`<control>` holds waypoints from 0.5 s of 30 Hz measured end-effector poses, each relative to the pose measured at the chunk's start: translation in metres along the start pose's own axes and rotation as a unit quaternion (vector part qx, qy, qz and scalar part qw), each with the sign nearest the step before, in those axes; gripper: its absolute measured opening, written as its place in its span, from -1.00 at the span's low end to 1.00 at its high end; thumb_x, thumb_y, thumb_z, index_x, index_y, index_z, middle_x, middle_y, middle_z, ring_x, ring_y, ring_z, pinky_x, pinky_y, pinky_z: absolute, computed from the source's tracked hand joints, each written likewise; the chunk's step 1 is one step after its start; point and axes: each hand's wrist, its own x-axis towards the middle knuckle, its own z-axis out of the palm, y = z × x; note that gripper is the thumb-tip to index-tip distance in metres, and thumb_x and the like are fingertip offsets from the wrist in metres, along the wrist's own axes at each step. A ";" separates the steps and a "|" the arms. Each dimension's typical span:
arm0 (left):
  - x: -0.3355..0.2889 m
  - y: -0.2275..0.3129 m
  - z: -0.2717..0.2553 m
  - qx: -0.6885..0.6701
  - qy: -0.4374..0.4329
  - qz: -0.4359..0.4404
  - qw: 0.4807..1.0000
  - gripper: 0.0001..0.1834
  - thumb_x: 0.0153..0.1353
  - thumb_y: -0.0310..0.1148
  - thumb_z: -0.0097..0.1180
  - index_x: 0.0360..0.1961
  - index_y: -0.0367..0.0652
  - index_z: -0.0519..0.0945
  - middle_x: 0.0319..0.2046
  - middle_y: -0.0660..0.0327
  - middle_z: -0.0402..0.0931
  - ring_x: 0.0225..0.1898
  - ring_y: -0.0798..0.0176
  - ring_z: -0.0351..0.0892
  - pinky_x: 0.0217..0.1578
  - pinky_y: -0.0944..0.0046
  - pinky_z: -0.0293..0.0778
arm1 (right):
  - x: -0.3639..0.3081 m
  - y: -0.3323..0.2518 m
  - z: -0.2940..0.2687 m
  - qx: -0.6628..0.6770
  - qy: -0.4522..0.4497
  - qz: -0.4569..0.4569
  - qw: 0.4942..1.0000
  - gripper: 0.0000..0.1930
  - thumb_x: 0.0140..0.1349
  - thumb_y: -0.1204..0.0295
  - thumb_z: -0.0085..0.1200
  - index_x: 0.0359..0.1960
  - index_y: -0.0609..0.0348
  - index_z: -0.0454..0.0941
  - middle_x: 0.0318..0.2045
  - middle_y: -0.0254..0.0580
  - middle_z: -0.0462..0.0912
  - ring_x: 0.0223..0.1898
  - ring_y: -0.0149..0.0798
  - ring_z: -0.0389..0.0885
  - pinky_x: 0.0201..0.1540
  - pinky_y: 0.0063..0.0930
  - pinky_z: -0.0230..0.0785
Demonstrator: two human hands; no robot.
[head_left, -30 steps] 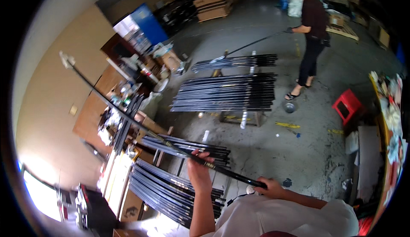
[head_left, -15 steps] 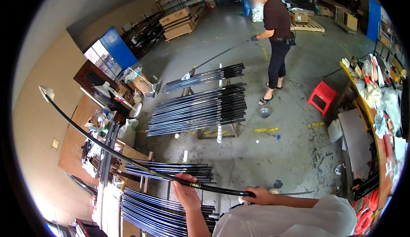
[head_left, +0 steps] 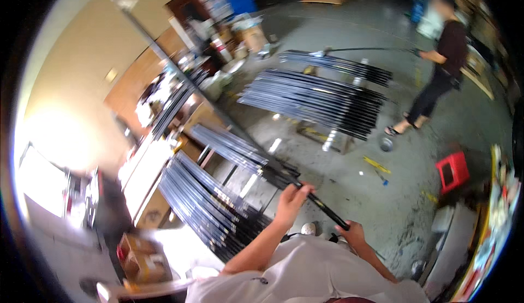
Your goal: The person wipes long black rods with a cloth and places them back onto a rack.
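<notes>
A long, black, tapered fishing rod slants from beside my body up to the far left, where a pale wad sits at its tip. My left hand is closed round the rod ahead of my belly. Closer to the thick end, my right hand grips it, the butt just inside the fingers. Under and beside the rod lie a smaller row of black rods and a larger row on a stand. Motion blurs the picture.
Beyond, more black rods lie on a rack. A co-worker stands at the far right holding another long rod over it. A red stool and a cluttered bench are at right; cardboard boxes at lower left.
My view has turned and the scene has shifted. The rod has swung to a steeper slant, with both hands still on it. My left hand, earlier spread beneath it, now wraps round it.
</notes>
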 end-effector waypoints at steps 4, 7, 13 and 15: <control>0.016 0.007 -0.019 -0.067 -0.051 0.063 0.995 -0.66 0.29 -0.27 -0.07 -0.01 -0.27 0.33 -0.16 0.18 0.44 -0.12 0.29 0.46 -0.06 0.28 0.36 | -0.004 0.082 0.029 0.084 0.029 0.053 0.995 -0.66 -0.07 0.21 0.27 -0.62 0.28 0.52 -0.76 -0.07 0.45 -0.71 -0.15 0.40 -0.56 -0.34 0.27; 0.043 0.042 -0.059 -0.136 0.007 0.097 0.986 -0.59 0.30 -0.23 -0.10 0.07 -0.24 0.23 -0.09 0.11 0.40 -0.16 0.24 0.48 -0.09 0.23 0.41 | -0.028 0.063 0.005 0.102 0.063 0.049 0.992 -0.70 -0.11 0.33 0.29 -0.68 0.31 0.48 -0.81 -0.12 0.36 -0.75 -0.24 0.31 -0.60 -0.36 0.22; 0.100 0.127 -0.135 -0.241 0.123 0.161 0.949 -0.51 0.25 0.01 -0.11 0.06 -0.06 0.22 -0.09 0.05 0.41 -0.27 0.13 0.53 -0.21 0.05 0.51 | -0.039 0.167 0.032 -0.010 0.090 0.041 0.995 -0.78 -0.19 0.47 0.18 -0.77 0.31 0.40 -0.87 -0.13 0.24 -0.79 -0.20 0.20 -0.62 -0.27 0.16; 0.120 0.160 -0.163 -0.245 0.156 0.193 0.937 -0.51 0.22 0.05 -0.08 0.01 -0.06 0.26 -0.14 0.03 0.43 -0.27 0.12 0.54 -0.22 0.06 0.55 | -0.039 0.235 0.036 0.040 0.038 -0.007 0.998 -0.79 -0.18 0.43 0.18 -0.74 0.28 0.42 -0.85 -0.13 0.27 -0.77 -0.23 0.24 -0.63 -0.28 0.15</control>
